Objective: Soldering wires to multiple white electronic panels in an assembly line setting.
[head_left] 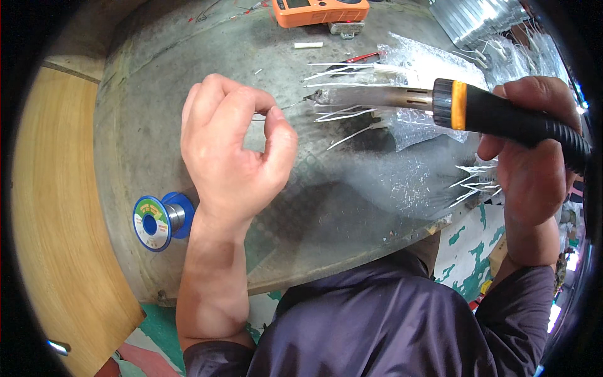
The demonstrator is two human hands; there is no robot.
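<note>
Between the thumb and forefinger of my left hand [232,141] a thin strand of solder wire [293,105] is pinched. Its far end reaches toward the dark tip of a soldering iron [496,113]. My right hand [534,151] is closed around the black, orange-ringed handle, so the metal barrel points left across the table. Under and beside the barrel lie several white wire leads [342,116] on bubble wrap [411,129]; whether the tip touches a lead I cannot tell. Left of my left wrist stands a blue-rimmed solder spool [152,224].
An orange multimeter [320,12] lies at the far edge of the grey table [151,125]. A small white tube [308,45] and a red-handled tool [364,57] are nearer. More white leads [474,182] lie by my right wrist. A silvery finned metal piece [480,22] sits far right.
</note>
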